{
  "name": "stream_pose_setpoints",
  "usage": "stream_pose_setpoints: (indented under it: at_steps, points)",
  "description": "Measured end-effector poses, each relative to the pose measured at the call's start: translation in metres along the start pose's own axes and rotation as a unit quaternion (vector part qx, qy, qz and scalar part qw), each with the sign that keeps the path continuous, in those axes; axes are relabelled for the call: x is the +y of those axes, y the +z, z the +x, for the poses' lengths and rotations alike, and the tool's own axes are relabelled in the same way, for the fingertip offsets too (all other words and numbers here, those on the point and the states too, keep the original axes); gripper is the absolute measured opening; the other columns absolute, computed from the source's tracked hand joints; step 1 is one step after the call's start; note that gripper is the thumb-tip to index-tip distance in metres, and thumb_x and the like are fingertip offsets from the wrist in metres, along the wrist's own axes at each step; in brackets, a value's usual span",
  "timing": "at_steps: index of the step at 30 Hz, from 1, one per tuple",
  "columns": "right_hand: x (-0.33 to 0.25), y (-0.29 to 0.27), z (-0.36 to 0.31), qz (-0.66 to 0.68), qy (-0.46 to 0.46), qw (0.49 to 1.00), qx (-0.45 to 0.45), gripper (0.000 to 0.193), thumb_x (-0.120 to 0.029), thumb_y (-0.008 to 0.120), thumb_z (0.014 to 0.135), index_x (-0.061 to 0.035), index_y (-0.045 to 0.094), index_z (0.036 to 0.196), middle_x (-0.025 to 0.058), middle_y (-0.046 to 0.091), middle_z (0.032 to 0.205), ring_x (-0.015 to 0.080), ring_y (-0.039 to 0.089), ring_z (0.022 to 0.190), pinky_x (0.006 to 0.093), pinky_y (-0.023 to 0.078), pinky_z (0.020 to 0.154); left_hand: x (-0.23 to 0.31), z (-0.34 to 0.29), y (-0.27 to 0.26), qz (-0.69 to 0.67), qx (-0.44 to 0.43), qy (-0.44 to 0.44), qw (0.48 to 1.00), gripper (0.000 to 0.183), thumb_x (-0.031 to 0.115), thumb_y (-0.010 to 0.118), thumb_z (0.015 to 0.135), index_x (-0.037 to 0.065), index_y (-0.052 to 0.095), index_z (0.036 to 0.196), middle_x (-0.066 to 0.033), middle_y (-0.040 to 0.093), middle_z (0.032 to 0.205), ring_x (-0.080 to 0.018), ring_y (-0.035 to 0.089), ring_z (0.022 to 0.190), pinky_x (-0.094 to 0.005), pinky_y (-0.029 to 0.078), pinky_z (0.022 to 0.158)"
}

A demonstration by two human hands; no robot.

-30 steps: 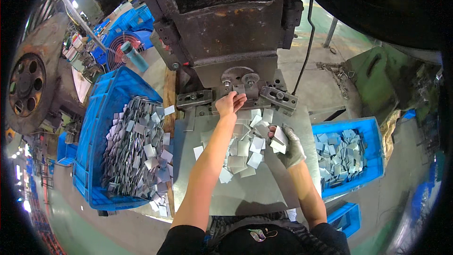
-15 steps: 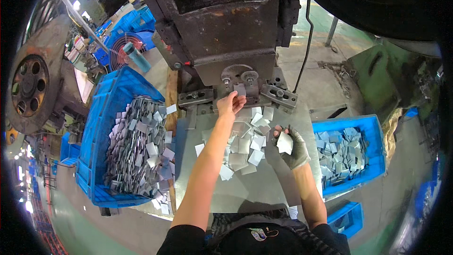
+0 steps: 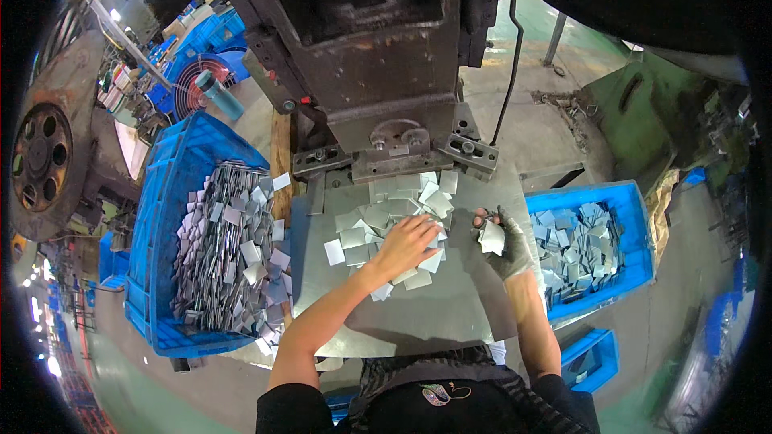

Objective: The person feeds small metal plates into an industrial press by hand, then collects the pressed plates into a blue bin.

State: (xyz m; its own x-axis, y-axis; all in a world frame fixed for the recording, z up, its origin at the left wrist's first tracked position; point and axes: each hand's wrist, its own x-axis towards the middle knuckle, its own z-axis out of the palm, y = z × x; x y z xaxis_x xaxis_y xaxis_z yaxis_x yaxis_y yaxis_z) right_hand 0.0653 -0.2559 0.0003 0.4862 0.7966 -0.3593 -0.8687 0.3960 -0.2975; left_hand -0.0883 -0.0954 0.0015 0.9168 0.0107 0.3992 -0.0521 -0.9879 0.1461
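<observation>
At the press (image 3: 378,72), the left hand (image 3: 408,244) is lying over metal plates (image 3: 351,237) on the worktop (image 3: 462,281), its fingers' hold unclear; the gloved right hand (image 3: 515,253) is clamping a small stack (image 3: 492,239), best kept squared.

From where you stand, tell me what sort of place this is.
Most likely a metalworking shop: a heavy, worn press stands at the far edge of the worktable, small flat plates lie heaped before it, and blue crates of similar pieces flank them.
</observation>
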Motion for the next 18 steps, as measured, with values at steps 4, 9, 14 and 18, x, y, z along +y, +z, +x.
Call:
stream_pose_setpoints:
  at_steps: [4, 9, 14, 18]
  points:
    - [0.011, 0.014, 0.025, -0.028, 0.032, 0.999, 0.008, 0.016, -0.018, 0.048, 0.089, -0.0052, 0.049, 0.08, 0.0176, 0.06, 0.097, 0.0265, 0.06, 0.078, 0.0386, 0.053, 0.067, -0.019, -0.008, 0.0, -0.014, 0.064, -0.031, 0.997, 0.017, 0.019, 0.067, 0.071, 0.007, 0.063, 0.082, -0.0013, 0.061, 0.096, -0.0184, 0.056, 0.097, -0.0282, 0.047, 0.071]
    - [0.04, 0.044, 0.102, -0.105, 0.076, 0.991, -0.03, 0.02, -0.02, 0.053, 0.087, -0.0045, 0.048, 0.1, 0.0144, 0.061, 0.093, 0.0226, 0.061, 0.074, 0.0347, 0.052, 0.063, -0.033, 0.007, -0.041, -0.026, 0.14, -0.264, 0.954, 0.012, 0.019, 0.067, 0.072, 0.009, 0.061, 0.07, -0.0019, 0.061, 0.076, -0.0199, 0.057, 0.066, -0.0315, 0.045, 0.056]
    - [0.068, 0.077, 0.158, -0.257, -0.028, 0.965, 0.036, 0.026, -0.015, 0.059, 0.082, -0.0023, 0.051, 0.103, 0.0132, 0.062, 0.081, 0.0238, 0.062, 0.065, 0.0342, 0.051, 0.052, -0.087, 0.01, -0.045, -0.506, 0.191, -0.465, 0.701, 0.014, 0.016, 0.062, 0.079, 0.004, 0.059, 0.072, -0.0072, 0.063, 0.066, -0.0087, 0.055, 0.049, -0.0198, 0.04, 0.044]
    - [0.069, 0.081, 0.131, -0.217, -0.022, 0.974, 0.053, 0.026, -0.01, 0.059, 0.081, -0.0031, 0.048, 0.104, 0.016, 0.06, 0.085, 0.0268, 0.063, 0.066, 0.0367, 0.052, 0.052, -0.103, 0.028, -0.035, -0.6, 0.234, -0.475, 0.6, 0.012, 0.012, 0.058, 0.081, 0.001, 0.059, 0.079, -0.0133, 0.066, 0.074, -0.0146, 0.062, 0.055, -0.02, 0.045, 0.044]
